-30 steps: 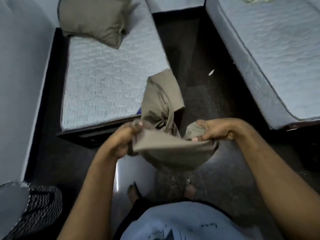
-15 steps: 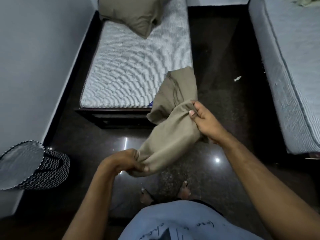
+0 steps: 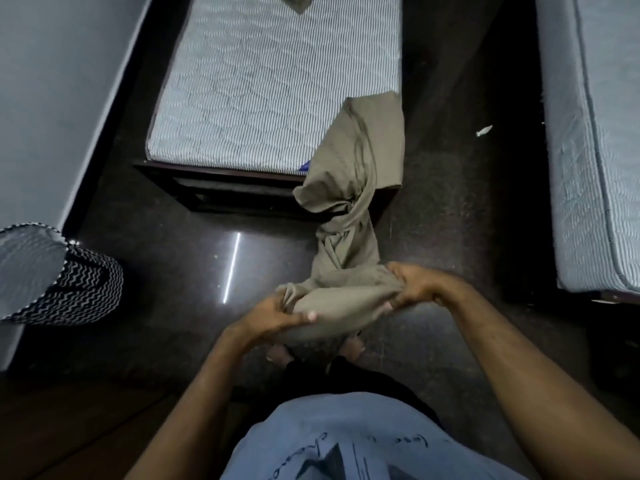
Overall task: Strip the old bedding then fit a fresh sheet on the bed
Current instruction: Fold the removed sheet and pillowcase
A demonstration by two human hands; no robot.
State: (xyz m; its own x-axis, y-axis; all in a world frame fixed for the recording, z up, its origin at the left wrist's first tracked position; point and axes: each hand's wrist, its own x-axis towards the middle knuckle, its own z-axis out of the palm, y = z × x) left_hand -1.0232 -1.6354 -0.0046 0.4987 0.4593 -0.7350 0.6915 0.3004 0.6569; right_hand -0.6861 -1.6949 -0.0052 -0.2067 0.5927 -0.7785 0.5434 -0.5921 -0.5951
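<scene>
Head view, looking down at the floor between two beds. Olive-green cotton sheet [image 3: 349, 216], bunched and twisted into a rope, runs from the near right corner of the left bed down toward the person. Its far end is still draped over that corner; its near end is gathered into a rolled bundle held in front of the body.

Left hand [image 3: 277, 315]: fingers curled under the left end of the bundle, thumb laid flat across the top, gripping the cloth. Right hand [image 3: 417, 287]: fingers curled over and bunched into the right end of the bundle, gripping it. The two hands are apart, with the roll of sheet between them.

Striped grey-white quilted mattress [image 3: 270, 81] lies bare on a dark wooden bed frame [image 3: 221, 190], apart from the sheet at the corner. A corner of an olive-green pillow [image 3: 298, 1] shows at the top edge, on the mattress.

Second pale blue quilted mattress [image 3: 602, 133] at right, across the dark polished floor [image 3: 443, 202]. Small white scrap [image 3: 484, 130] on the floor near it. Black-and-white zigzag-patterned laundry basket [image 3: 59, 278] at left, against the pale wall [image 3: 62, 81]. Bare toes visible below the bundle. Light blue printed shirt [image 3: 346, 441] at the bottom of the frame.
</scene>
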